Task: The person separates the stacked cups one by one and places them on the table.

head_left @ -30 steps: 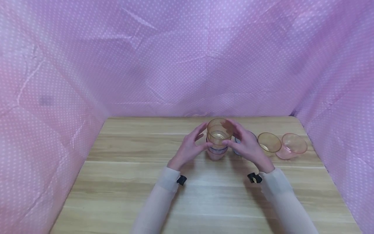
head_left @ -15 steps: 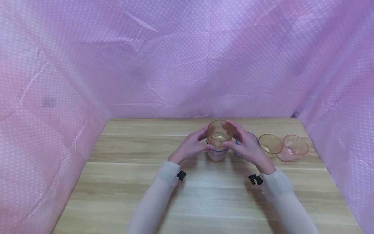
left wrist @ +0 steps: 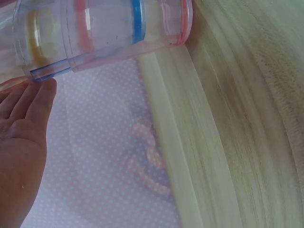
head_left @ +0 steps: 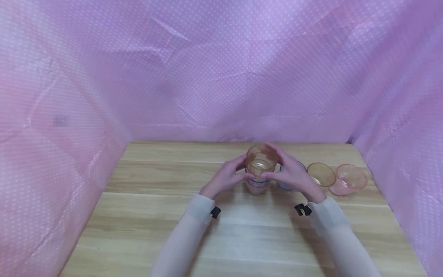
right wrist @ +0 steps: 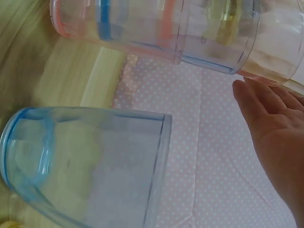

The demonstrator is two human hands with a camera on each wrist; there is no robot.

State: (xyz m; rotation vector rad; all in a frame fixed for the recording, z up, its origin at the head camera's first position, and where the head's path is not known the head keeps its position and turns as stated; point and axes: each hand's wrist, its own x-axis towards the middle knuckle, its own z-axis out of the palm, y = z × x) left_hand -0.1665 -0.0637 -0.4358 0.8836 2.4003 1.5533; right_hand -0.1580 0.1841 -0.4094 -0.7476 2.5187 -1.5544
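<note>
Left hand (head_left: 225, 177) and right hand (head_left: 293, 175) both grasp amber cup (head_left: 262, 156), nested in blue cup (right wrist: 206, 50), itself inside pink cup (head_left: 256, 189).

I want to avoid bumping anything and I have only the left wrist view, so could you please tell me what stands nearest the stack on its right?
Observer: A blue cup stands there, with a visible gap between it and the stack.
Operator: Thank you; would you say whether any more cups stand beyond it?
Observer: Yes, two: a yellow cup and, farthest right, a pink cup.
Operator: Could you also tell me where the right hand is?
Observer: The right hand is at the right side of the top cup, thumb toward the near side.
</note>
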